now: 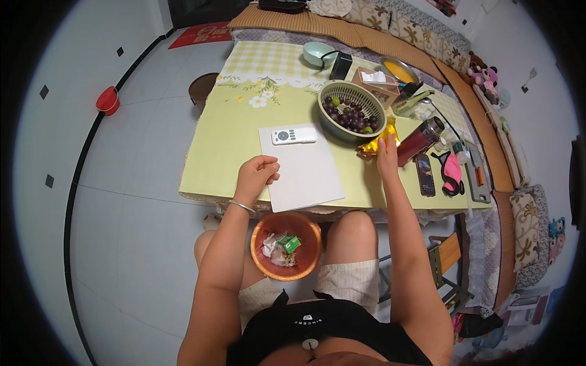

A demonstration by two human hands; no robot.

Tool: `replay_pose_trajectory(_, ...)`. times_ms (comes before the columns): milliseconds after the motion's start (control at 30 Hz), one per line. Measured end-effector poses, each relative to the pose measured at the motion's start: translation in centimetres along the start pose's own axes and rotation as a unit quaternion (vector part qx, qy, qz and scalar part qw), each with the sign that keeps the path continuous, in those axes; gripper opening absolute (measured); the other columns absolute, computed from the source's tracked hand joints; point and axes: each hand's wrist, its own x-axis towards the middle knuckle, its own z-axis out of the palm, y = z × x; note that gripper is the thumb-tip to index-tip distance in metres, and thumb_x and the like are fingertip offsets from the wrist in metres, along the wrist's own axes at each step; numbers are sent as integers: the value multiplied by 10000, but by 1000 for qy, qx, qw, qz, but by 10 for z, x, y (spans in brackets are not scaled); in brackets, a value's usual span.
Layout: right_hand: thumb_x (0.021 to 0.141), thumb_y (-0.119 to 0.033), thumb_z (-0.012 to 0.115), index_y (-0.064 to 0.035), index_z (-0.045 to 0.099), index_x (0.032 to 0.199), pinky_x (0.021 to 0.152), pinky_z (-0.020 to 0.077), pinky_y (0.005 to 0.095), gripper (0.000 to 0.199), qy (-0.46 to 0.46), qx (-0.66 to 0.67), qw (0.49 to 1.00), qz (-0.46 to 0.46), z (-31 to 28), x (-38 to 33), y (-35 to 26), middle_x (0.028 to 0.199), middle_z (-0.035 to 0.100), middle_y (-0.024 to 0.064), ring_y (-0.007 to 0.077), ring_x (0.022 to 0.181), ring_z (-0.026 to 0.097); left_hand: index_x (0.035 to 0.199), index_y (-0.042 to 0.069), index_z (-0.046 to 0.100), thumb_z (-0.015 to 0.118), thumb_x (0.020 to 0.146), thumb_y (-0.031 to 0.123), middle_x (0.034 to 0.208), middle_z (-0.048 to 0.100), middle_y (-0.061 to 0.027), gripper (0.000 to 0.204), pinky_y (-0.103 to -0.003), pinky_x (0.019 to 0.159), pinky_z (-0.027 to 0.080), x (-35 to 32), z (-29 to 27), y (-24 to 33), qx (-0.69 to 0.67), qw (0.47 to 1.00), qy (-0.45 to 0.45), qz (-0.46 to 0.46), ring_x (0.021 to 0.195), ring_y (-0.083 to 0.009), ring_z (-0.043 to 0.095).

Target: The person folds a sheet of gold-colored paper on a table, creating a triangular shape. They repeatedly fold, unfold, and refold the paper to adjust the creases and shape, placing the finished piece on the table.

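Beside basket, right hand at gold packet, grip unclear; left hand loosely half-open.

Red bucket on floor, left. Red mat far end. Pale green bowl at far edge of table (black boxy thing just beside). Plush toys, far right.

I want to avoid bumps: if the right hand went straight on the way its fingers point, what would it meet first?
The right hand would likely meet the shiny gold packet first; the two may be touching, but this view leaves that depth unclear.
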Motion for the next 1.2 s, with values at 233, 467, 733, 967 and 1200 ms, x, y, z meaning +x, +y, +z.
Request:
replay_pose_trajectory(233,1005,-138,483,13,510,1365,1114,359,449,392,-83,-54,995,22,-4,22,4,1420,476,280,450,1327,426,1136,-17,657,685,928,134,930,714,-54,259,-220,654,521,-3,-8,1,18,1000,2,5,777,-111,687)
replay_pose_trajectory(467,919,-78,566,-1,569,1260,1015,456,465,350,-55,-168,982,-62,5,36,16,1307,549,222,429,1186,533,1148,-15,658,680,937,146,957,720,-55,266,-226,687,532,-4,-12,-3,39,999,-11,7,803,-119,694)
replay_pose_trajectory(733,886,-127,608,-24,588,1291,957,488,434,418,-128,-132,983,29,6,46,7,1143,668,214,397,1076,625,1104,-41,666,733,883,88,921,700,-58,265,-241,696,553,-6,-12,-3,10,999,-12,31,780,-97,669)
replay_pose_trajectory(967,920,-51,574,9,695,1118,896,518,358,239,91,65,994,-21,-22,13,2,1043,725,149,277,1005,686,1000,13,690,843,736,143,981,695,-93,331,-320,757,556,-34,4,13,332,914,-64,225,900,-214,680)
replay_pose_trajectory(1200,913,52,519,12,728,983,853,500,260,224,-54,219,973,-48,-15,-55,-52,948,721,51,128,911,651,778,56,674,807,679,189,944,660,-85,213,-413,799,526,-61,27,7,568,733,-112,356,922,-295,614)
